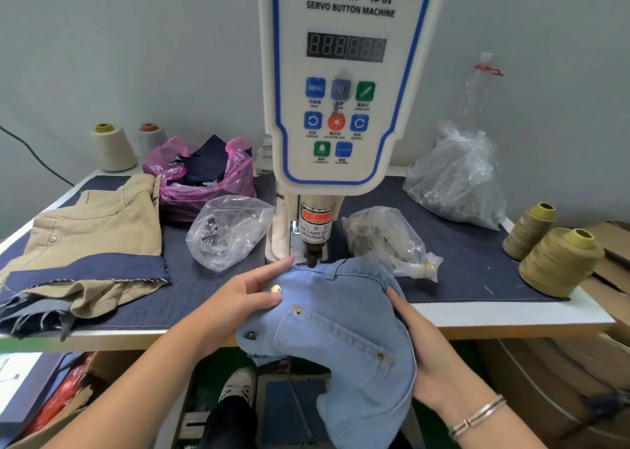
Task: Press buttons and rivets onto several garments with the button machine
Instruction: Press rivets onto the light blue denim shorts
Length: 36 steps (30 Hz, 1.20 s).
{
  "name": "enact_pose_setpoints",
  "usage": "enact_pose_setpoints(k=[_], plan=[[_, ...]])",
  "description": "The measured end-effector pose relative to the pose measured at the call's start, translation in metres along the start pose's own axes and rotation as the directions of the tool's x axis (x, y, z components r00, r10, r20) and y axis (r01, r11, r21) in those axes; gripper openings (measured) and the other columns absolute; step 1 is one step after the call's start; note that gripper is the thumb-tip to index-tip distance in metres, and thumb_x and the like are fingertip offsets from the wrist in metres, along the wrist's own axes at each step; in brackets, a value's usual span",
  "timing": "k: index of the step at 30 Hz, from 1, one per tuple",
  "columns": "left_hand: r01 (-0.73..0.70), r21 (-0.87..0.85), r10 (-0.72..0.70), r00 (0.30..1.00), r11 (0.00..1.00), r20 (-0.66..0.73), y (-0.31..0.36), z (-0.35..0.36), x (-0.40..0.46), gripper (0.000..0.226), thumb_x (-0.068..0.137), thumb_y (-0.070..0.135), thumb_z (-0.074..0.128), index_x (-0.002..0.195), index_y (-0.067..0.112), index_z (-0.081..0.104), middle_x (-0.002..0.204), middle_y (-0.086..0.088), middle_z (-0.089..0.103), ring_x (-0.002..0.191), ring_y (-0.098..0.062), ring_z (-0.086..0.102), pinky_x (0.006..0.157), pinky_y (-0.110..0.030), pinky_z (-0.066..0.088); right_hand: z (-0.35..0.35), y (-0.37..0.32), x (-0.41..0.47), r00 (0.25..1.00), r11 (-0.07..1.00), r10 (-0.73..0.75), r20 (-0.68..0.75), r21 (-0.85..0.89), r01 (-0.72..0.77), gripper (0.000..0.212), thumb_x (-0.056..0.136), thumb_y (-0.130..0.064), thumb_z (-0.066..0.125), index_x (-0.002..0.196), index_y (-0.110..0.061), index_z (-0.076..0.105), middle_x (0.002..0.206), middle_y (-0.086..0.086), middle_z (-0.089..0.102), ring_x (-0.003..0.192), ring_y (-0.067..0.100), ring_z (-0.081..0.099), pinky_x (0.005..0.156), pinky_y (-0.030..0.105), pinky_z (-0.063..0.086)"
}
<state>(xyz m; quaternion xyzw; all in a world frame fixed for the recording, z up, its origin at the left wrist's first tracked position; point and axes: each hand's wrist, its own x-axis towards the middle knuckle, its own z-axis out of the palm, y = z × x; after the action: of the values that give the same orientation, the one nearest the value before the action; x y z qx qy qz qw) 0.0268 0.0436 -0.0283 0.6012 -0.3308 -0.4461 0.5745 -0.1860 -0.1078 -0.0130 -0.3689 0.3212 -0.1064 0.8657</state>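
Between both hands, the light blue denim garment (341, 329) drapes over the desk (494, 315) edge, its waistband up under the button machine (341, 107) punch. Left hand (238, 298) lies flat on the cloth, fingers straight, forefinger stretched toward the punch, thumb tip just beside a brass button (275, 289). Right hand (422, 353) cups the garment's right fold, fingers curled round it. Just beyond the left hand, a clear bag of metal parts (228, 230); further left, folded khaki trousers (95, 230). Beyond the right hand, another clear bag (385, 237), then olive thread cones (559, 261). Further back, a pink bag of dark scraps (201, 176).
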Motion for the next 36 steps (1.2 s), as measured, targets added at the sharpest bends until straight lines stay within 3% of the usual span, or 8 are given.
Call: enact_pose_setpoints(k=[5,8,11,20,23,28,32,36], plan=[[-0.119,0.532,0.318,0.899,0.838,-0.300,0.017,0.017,-0.036,0.034,0.092,0.005,0.059,0.106,0.035,0.068,0.115,0.018,0.060,0.105,0.000,0.057,0.089,-0.024,0.047,0.024,0.005,-0.024,0.997,0.998,-0.059,0.046,0.023,0.058,0.048,0.078,-0.041,0.060,0.111,-0.007,0.071,0.110,0.020,0.066,0.101,0.034,0.064,0.097,0.044,0.046],[-0.249,0.578,0.412,0.896,0.777,-0.167,0.034,0.043,-0.065,0.009,0.088,0.032,0.061,0.087,0.033,0.070,0.088,0.011,0.068,0.083,-0.008,0.062,0.072,-0.027,0.049,0.040,0.006,-0.038,0.994,0.995,-0.076,0.073,-0.065,0.081,0.070,0.086,-0.046,0.053,0.127,0.010,0.053,0.109,0.032,0.053,0.099,0.051,0.053,0.096,0.045,0.044],[-0.324,0.489,0.323,0.942,0.810,0.090,0.054,0.069,-0.082,0.042,0.076,0.062,0.064,0.106,0.034,0.063,0.098,0.011,0.069,0.090,-0.004,0.064,0.076,-0.028,0.051,0.060,0.003,-0.050,0.977,0.988,-0.095,0.189,-0.101,0.115,0.054,0.089,-0.044,0.048,0.119,-0.001,0.065,0.116,0.028,0.062,0.114,0.040,0.058,0.103,0.046,0.042],[-0.384,0.708,0.569,0.822,0.592,-0.030,0.077,0.074,-0.073,0.020,0.087,0.036,0.057,0.073,0.023,0.052,0.055,0.013,0.046,0.051,-0.004,0.041,0.050,-0.018,0.029,0.071,-0.008,-0.059,0.856,0.869,-0.385,0.344,-0.177,0.462,0.042,0.078,-0.039,0.072,0.112,-0.014,0.068,0.115,0.015,0.068,0.108,0.029,0.065,0.082,0.032,0.055],[-0.393,0.688,0.638,0.758,0.611,-0.134,0.088,0.069,-0.071,0.024,0.087,0.032,0.054,0.065,0.023,0.049,0.052,0.012,0.041,0.050,-0.002,0.038,0.049,-0.015,0.027,0.049,0.003,-0.053,0.823,0.800,-0.451,0.346,-0.253,0.544,0.053,0.065,-0.034,0.081,0.115,-0.029,0.064,0.118,0.001,0.068,0.110,0.017,0.064,0.081,0.024,0.053],[-0.402,0.644,0.670,0.702,0.651,-0.239,0.117,0.058,-0.069,0.028,0.087,0.032,0.052,0.073,0.008,0.057,0.057,0.004,0.042,0.054,-0.002,0.035,0.051,-0.022,0.027,0.010,0.036,-0.042,0.916,0.668,-0.072,0.395,-0.663,0.338,0.053,0.079,-0.036,0.075,0.127,-0.031,0.056,0.125,-0.018,0.062,0.119,0.001,0.054,0.099,0.021,0.044],[-0.352,0.462,0.528,0.780,0.814,-0.336,0.135,0.037,-0.075,0.025,0.084,0.029,0.055,0.084,0.007,0.067,0.076,-0.011,0.063,0.074,-0.015,0.051,0.069,-0.034,0.043,-0.008,0.025,-0.041,0.931,0.760,-0.306,0.198,-0.539,0.364,0.018,0.073,-0.016,0.070,0.087,-0.007,0.076,0.095,0.009,0.074,0.094,0.026,0.065,0.078,0.022,0.053],[-0.126,0.301,0.232,0.909,0.945,-0.348,0.137,0.013,-0.080,0.018,0.095,-0.002,0.048,0.105,-0.004,0.062,0.111,-0.031,0.063,0.091,-0.027,0.060,0.090,-0.047,0.048,0.006,-0.014,-0.060,0.823,0.762,-0.514,0.241,-0.314,0.567,0.047,0.055,-0.044,0.087,0.088,-0.014,0.074,0.090,0.015,0.073,0.078,0.026,0.068,0.065,0.027,0.056]])
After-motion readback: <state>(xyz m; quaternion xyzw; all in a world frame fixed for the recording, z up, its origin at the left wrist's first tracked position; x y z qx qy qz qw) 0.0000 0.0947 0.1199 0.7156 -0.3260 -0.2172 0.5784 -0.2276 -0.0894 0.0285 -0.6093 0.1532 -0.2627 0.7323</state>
